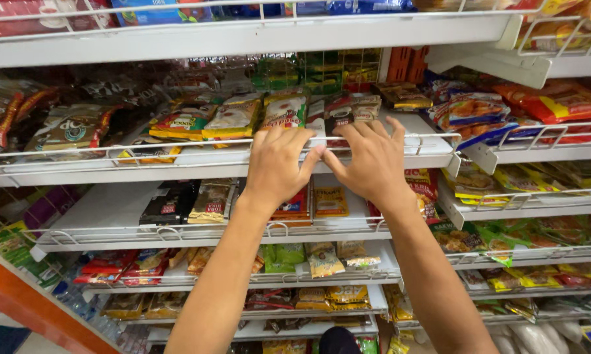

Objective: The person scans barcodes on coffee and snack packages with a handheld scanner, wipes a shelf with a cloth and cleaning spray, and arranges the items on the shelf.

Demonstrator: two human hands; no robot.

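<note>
My left hand (pixel 277 164) and my right hand (pixel 371 160) reach up side by side to the white wire front rail (pixel 197 145) of a shop shelf. The fingers of both hands curl over the rail, thumbs nearly touching. Just behind the fingers lie flat sachet packets: a green and cream one (pixel 285 110), a cream one (pixel 233 119) and a dark red one (pixel 339 113). I cannot tell whether either hand holds a packet; the fingertips hide what is under them.
Several white tilted shelves (pixel 112 216) with wire rails stack below and above, filled with coloured sachets. A second shelf unit (pixel 525 154) with orange and blue snack bags stands to the right. An orange edge (pixel 27 298) runs at the lower left.
</note>
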